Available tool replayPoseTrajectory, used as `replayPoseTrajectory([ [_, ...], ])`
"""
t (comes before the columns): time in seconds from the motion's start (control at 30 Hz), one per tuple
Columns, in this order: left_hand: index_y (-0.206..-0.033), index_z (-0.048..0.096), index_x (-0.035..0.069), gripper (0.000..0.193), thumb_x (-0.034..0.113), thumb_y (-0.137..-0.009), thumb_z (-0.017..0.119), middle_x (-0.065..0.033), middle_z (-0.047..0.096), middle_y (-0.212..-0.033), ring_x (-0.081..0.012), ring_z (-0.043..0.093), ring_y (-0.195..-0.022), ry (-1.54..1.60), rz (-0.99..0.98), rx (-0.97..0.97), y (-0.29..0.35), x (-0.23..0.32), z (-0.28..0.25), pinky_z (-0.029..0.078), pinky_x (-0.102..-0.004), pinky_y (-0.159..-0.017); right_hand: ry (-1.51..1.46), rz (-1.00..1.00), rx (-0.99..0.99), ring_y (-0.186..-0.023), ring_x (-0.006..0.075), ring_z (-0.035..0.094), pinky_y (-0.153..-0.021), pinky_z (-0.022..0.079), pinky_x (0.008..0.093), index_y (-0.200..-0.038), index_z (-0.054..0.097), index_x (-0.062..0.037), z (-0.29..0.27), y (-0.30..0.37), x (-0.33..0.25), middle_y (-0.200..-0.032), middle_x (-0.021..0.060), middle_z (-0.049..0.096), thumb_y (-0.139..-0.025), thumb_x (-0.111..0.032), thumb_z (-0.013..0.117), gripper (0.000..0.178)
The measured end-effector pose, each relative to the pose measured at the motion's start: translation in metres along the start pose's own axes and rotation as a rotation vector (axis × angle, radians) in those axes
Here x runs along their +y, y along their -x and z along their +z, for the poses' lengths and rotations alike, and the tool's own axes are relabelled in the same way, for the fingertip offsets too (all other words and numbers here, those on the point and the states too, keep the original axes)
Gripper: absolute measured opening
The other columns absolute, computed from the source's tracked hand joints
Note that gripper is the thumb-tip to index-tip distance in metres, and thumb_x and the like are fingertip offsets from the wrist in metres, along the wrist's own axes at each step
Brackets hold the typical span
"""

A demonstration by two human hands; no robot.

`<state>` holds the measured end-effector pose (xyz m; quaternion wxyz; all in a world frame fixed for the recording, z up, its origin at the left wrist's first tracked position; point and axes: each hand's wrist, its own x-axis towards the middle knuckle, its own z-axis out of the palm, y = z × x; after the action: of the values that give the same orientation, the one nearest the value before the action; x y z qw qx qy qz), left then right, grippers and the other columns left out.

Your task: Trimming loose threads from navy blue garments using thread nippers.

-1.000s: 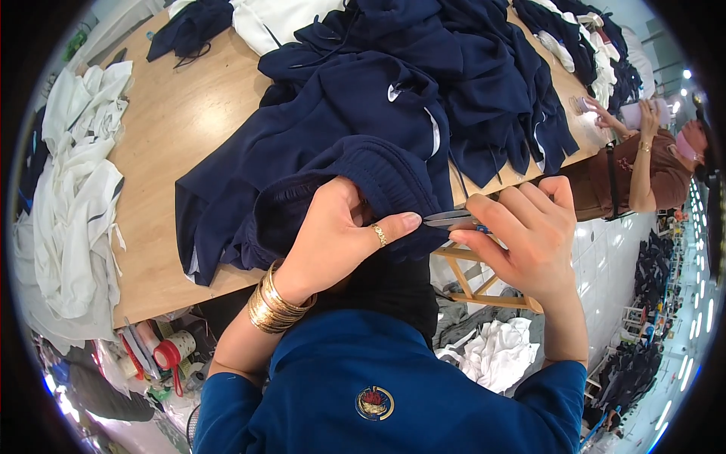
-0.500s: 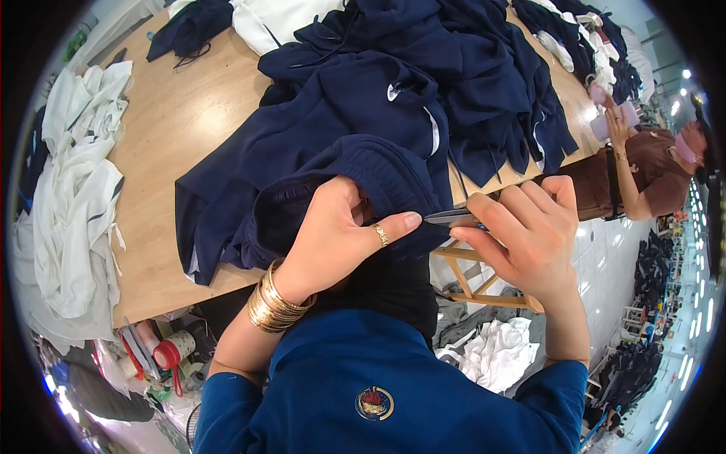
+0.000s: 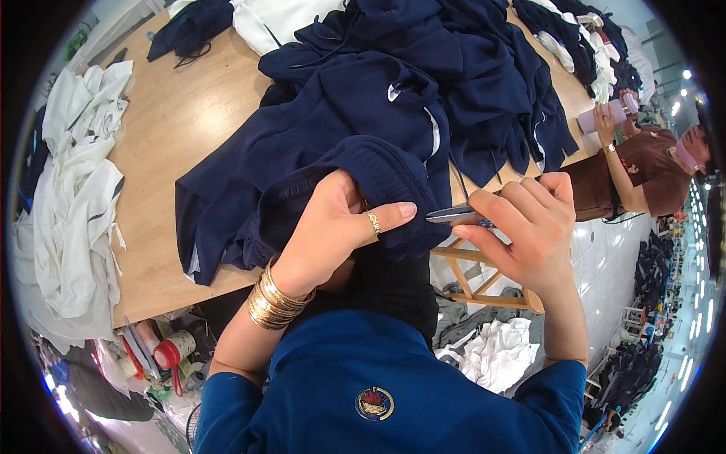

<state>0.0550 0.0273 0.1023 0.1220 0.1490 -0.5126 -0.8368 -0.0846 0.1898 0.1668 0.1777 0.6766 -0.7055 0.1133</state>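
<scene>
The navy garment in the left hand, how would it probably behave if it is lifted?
The navy garment probably droops, because its cloth lies in soft folds. Its gathered band may stretch, since it puckers near the left hand.

Light wooden table [image 3: 170, 174]; wooden frame [image 3: 495, 301]; shiny pale floor [image 3: 601, 265]; strip lights [image 3: 710, 315].

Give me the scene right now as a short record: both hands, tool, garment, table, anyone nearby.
Left hand: grips the gathered band, thumb outside
Right hand: holds the metal snips
Tool: tips point left, toward the band; contact cannot be told
Garment: navy garment, spread on the wooden table, band at its near end
Table, left side: heap of white cloth
Table, far side: navy pile
Nearby: co-worker at right, holding a pale purple container
</scene>
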Motion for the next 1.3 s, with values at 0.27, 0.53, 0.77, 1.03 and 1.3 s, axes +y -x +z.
replayPoseTrajectory([
  [0.27, -0.1, 0.054, -0.002, 0.029, 0.004, -0.075, 0.068, -0.0049, 0.059, -0.093, -0.0113, 0.056, -0.083, -0.035, -0.006, -0.014, -0.001, 0.001, 0.0, 0.046, -0.0242, -0.077, -0.004, -0.028, -0.012, -0.053, 0.0128, 0.043, -0.063, 0.027, 0.0307, -0.079, 0.061, -0.0106, 0.001, -0.002, 0.0, -0.06, -0.004, 0.049, -0.065, -0.032, 0.073, 0.029],
  [0.53, -0.098, 0.054, -0.002, 0.029, 0.006, -0.075, 0.069, -0.0038, 0.058, -0.089, -0.0087, 0.054, -0.079, -0.091, -0.021, -0.042, -0.003, 0.004, -0.001, 0.045, -0.0226, -0.072, 0.013, -0.064, -0.002, -0.052, 0.013, 0.041, -0.064, 0.026, 0.0311, -0.074, 0.06, -0.0114, 0.001, -0.003, 0.001, -0.056, -0.0031, 0.043, -0.065, -0.034, 0.073, 0.027],
  [0.77, -0.099, 0.055, -0.002, 0.028, 0.007, -0.076, 0.068, -0.0046, 0.059, -0.09, -0.0098, 0.055, -0.08, -0.039, -0.061, -0.081, -0.005, 0.003, -0.001, 0.046, -0.0227, -0.075, -0.016, -0.071, 0.018, -0.052, 0.0135, 0.041, -0.064, 0.027, 0.0311, -0.075, 0.06, -0.0111, 0.003, -0.002, 0.004, -0.057, -0.0028, 0.044, -0.065, -0.033, 0.073, 0.027],
  [1.03, -0.1, 0.056, -0.002, 0.022, 0.01, -0.083, 0.061, -0.0068, 0.061, -0.093, -0.0132, 0.059, -0.085, 0.104, -0.062, 0.021, 0.003, -0.001, -0.009, 0.049, -0.0253, -0.076, -0.681, 0.455, 0.217, -0.06, 0.0154, 0.049, -0.054, 0.038, 0.0274, -0.107, 0.057, -0.0086, 0.025, 0.001, -0.023, -0.079, 0.003, 0.054, -0.06, -0.026, 0.081, 0.055],
  [1.3, -0.107, 0.056, -0.005, 0.03, 0.02, -0.094, 0.046, -0.0114, 0.061, -0.104, -0.0183, 0.058, -0.1, 0.299, 0.019, 0.075, 0.02, -0.011, -0.011, 0.044, -0.0319, -0.091, -0.607, 0.518, 0.418, -0.078, 0.0136, 0.046, -0.06, 0.039, 0.0238, -0.113, 0.055, -0.006, 0.087, -0.002, -0.056, -0.105, 0.0077, 0.047, -0.06, -0.002, 0.074, 0.057],
])
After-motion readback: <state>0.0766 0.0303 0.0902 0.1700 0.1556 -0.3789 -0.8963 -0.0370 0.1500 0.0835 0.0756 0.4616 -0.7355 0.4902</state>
